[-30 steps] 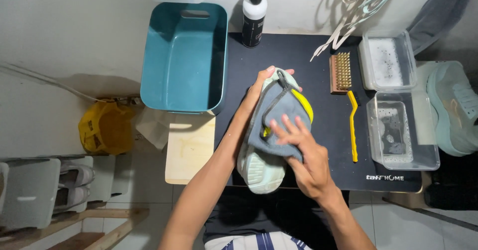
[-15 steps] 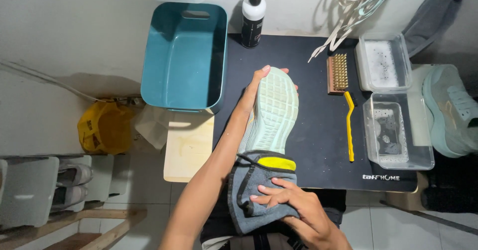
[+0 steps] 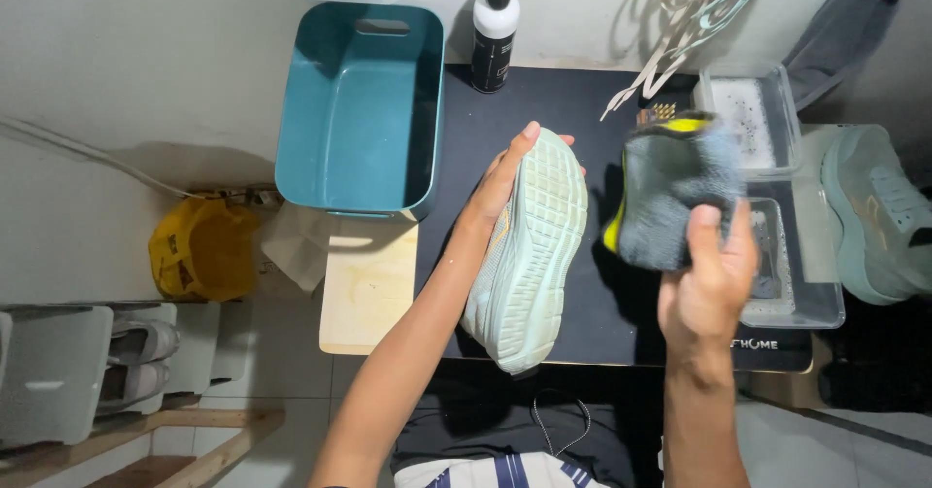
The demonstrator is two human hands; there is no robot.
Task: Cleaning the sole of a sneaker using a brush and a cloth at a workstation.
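Observation:
My left hand (image 3: 502,179) grips a pale mint-green sneaker (image 3: 529,255) by its side, sole turned up, over the black mat (image 3: 612,294). My right hand (image 3: 709,274) is raised to the right of the shoe and holds a grey cloth with a yellow edge (image 3: 670,197), bunched in the fingers. The cloth is apart from the shoe. A second mint-green sneaker (image 3: 879,216) lies at the far right edge.
A teal plastic tub (image 3: 325,148) stands at the back left, a black-and-white bottle (image 3: 493,32) behind the mat. Clear plastic trays (image 3: 811,299) sit at the right, white laces (image 3: 680,32) hang above. A pale wooden board (image 3: 367,284) and a yellow bag (image 3: 199,250) lie left.
The right hand has lifted the cloth from the shoe's heel near my body up to the right. The shoe stays sole-up in the left hand.

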